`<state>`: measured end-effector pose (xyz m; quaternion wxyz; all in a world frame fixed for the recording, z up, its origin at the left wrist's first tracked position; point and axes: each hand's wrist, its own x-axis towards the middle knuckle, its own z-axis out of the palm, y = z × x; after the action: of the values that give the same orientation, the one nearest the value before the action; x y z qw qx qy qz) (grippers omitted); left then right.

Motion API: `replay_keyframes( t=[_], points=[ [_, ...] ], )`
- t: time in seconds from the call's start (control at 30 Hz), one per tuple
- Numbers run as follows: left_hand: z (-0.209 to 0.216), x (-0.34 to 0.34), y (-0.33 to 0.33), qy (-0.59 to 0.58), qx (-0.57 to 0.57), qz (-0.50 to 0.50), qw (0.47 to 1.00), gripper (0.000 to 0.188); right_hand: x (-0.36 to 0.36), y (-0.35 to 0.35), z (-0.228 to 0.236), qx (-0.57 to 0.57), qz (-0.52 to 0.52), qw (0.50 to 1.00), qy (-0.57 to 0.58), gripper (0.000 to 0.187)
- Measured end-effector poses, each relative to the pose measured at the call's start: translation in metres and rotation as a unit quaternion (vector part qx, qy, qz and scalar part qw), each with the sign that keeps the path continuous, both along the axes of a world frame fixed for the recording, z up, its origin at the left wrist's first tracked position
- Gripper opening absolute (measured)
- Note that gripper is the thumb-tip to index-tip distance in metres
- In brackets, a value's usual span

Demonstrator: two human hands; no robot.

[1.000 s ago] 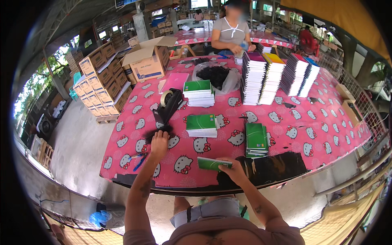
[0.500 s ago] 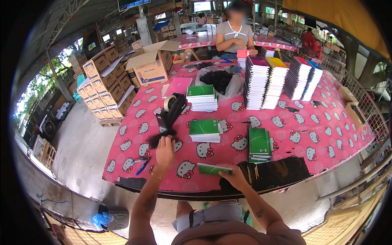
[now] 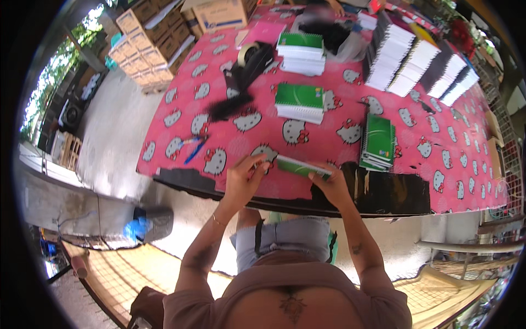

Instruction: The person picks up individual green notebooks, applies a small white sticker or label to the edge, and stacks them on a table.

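Note:
My right hand (image 3: 330, 183) grips a thin green-covered notebook (image 3: 296, 166) by its right end, thumb on the cover, tilted above the table's front edge. Just left of it, my left hand (image 3: 246, 176) has thumb and fingers brought close in a pinch near the notebook's left end. Whatever it pinches is too small to make out. Beyond my left hand lies a dark bristly bundle (image 3: 230, 107), probably binding coils. A short stack of green notebooks (image 3: 299, 102) stands ahead, with another green stack (image 3: 300, 52) behind it. More green notebooks (image 3: 378, 141) lie to the right.
A tape dispenser (image 3: 246, 68) and blue pens (image 3: 195, 152) are on the left of the pink patterned table (image 3: 181, 123). Tall notebook stacks (image 3: 390, 55) and a clear bag of black material (image 3: 329, 34) stand farther back. Cartons (image 3: 148, 46) are piled beyond the left edge.
My left hand has left the dark bristly bundle and come back toward the notebook. My right hand still holds the notebook. The view has tipped downward, showing less of the far side.

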<state>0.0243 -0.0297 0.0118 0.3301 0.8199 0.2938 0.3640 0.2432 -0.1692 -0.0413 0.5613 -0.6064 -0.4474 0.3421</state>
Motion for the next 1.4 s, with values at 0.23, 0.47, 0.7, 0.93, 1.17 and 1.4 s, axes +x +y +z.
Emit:
replay_keyframes(
  t=[0.23,0.47,0.7,0.93,1.17,1.4],
  points=[
    [-0.002,0.009,0.001,-0.026,0.009,-0.036,0.999,0.017,-0.001,-0.001,0.000,0.006,0.012,0.998,0.056,0.027],
    [-0.014,0.015,0.013,-0.021,-0.017,-0.058,0.998,0.014,0.000,0.002,-0.003,0.025,0.016,0.998,0.053,0.026],
    [-0.009,0.019,0.014,0.027,-0.094,-0.052,0.994,0.016,0.000,0.002,-0.006,0.022,0.006,0.999,0.050,0.027],
    [0.008,0.024,0.031,0.083,-0.223,-0.081,0.968,0.020,-0.002,0.000,0.000,0.026,0.023,0.997,0.063,0.025],
    [0.003,0.018,0.050,0.103,0.029,-0.234,0.966,0.020,-0.001,0.000,0.000,0.031,0.034,0.997,0.061,0.025],
    [0.033,0.033,0.010,0.251,0.265,-0.092,0.927,0.064,-0.008,-0.006,0.016,0.014,-0.015,0.996,0.091,0.028]
  ],
)
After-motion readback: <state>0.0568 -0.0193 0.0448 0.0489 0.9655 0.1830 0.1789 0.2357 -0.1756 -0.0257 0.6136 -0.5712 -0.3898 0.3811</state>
